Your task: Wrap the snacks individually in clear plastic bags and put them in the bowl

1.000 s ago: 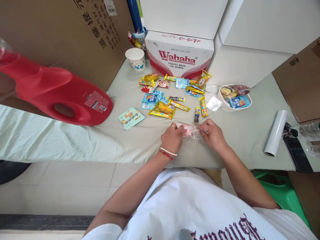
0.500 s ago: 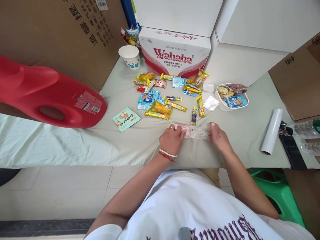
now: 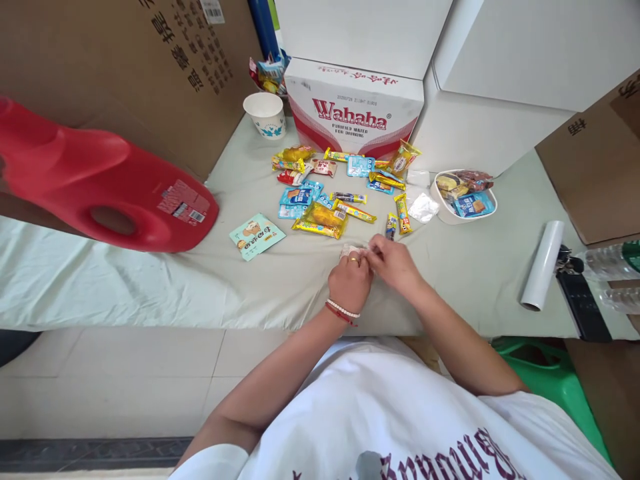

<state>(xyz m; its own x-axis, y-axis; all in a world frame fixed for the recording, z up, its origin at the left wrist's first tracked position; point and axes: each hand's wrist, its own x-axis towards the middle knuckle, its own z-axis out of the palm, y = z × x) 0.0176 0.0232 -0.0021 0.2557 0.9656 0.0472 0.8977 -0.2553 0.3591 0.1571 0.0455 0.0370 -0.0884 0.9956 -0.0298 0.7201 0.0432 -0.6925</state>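
My left hand (image 3: 351, 281), with a ring and beaded bracelets, is closed over a small pinkish packet in clear plastic (image 3: 346, 251) near the table's front edge. Most of the packet is hidden under the fingers. My right hand (image 3: 395, 264) touches the left fingertips, its thumb and fingers pinched at the packet's right end. Just beyond the hands lie a small dark-and-yellow snack stick (image 3: 391, 227) and a yellow snack stick (image 3: 402, 213). A larger yellow snack packet (image 3: 321, 220) and a pale green pouch (image 3: 257, 237) lie to the left.
Blue snack packets (image 3: 299, 195) and other wrapped snacks lie across the cloth-covered table. A white bowl (image 3: 453, 215) holds snacks beside clear wrappers (image 3: 423, 207). Around stand a paper cup (image 3: 265, 115), a Wahaha box (image 3: 353, 113), a red jug (image 3: 150, 207) and a white roll (image 3: 543, 267).
My right hand has moved left from the clear plastic's far end to meet my left hand. The stretched plastic is now gathered up, mostly hidden by the fingers.
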